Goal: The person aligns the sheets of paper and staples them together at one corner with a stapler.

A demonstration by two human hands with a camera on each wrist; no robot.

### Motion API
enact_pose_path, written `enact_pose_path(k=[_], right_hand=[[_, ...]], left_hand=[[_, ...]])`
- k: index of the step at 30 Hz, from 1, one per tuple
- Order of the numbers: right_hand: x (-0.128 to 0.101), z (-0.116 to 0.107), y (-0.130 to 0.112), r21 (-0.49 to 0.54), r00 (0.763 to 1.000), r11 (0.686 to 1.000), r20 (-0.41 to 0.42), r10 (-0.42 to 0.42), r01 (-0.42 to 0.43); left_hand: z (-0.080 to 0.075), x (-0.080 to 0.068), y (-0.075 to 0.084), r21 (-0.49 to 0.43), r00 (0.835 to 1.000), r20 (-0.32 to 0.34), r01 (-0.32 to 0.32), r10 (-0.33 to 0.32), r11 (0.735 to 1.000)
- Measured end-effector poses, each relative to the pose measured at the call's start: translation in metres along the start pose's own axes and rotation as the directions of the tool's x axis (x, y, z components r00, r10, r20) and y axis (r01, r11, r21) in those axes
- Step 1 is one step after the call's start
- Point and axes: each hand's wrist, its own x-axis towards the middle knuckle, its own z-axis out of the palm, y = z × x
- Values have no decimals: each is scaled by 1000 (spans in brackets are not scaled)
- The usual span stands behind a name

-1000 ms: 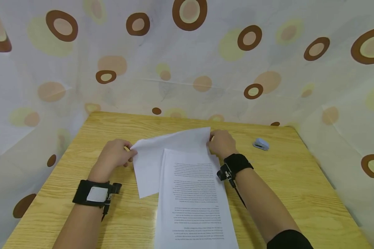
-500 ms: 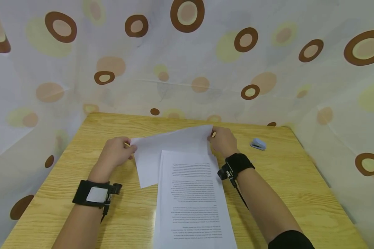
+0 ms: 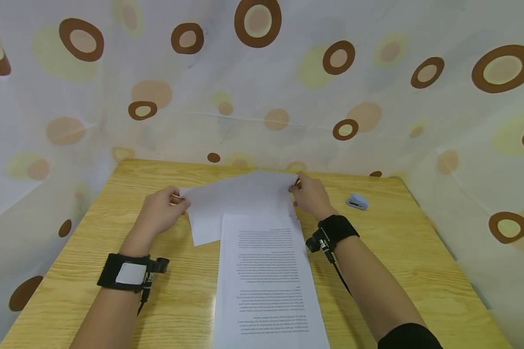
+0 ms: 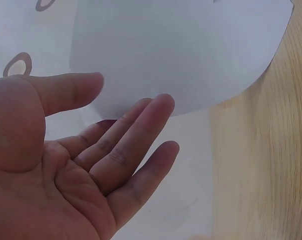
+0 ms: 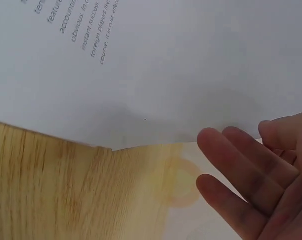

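Observation:
Both hands hold a blank-faced white sheet of paper [image 3: 240, 194] by its far corners, its far edge lifted and gently bowed. My left hand [image 3: 163, 208] is at the left corner; in the left wrist view, the left hand [image 4: 105, 160] has its thumb and fingers at the sheet [image 4: 166, 55]. The right corner is pinched by my right hand [image 3: 312, 196]. A stack of printed pages [image 3: 266, 271] lies in front, its text upside down in the head view, overlapping the sheet's near part. In the right wrist view, the right hand [image 5: 261, 175] has its fingertips at the paper's edge [image 5: 216, 65].
A small light-blue stapler [image 3: 357, 201] rests on the wooden table [image 3: 401, 271], right of the right hand. A white curtain [image 3: 244, 87] with brown ring patterns surrounds the table's back and sides. Each wrist wears a black strap with a small camera and cable.
The sheet has moved away toward the table's far edge, and its near left corner has drawn up along the stack. Both hands have shifted slightly farther with it. The stack keeps its place.

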Motion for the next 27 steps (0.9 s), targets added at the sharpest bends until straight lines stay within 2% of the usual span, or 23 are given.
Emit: enact_pose_path(k=[8,16,27], right_hand=[[-3,-6,2,58,998,997,-51,-41,44],[-8,-10,4,49,990,995,-113,-84,90],[-19,-16,4,95,978,985,-165,-129,146]], left_hand=[[-2,-3,5,-62,999,-32,3,-5,998],[-4,-4,8,-165,999,-22,28,-33,986],[-5,-7,12,-154,999,6,44,-43,987]])
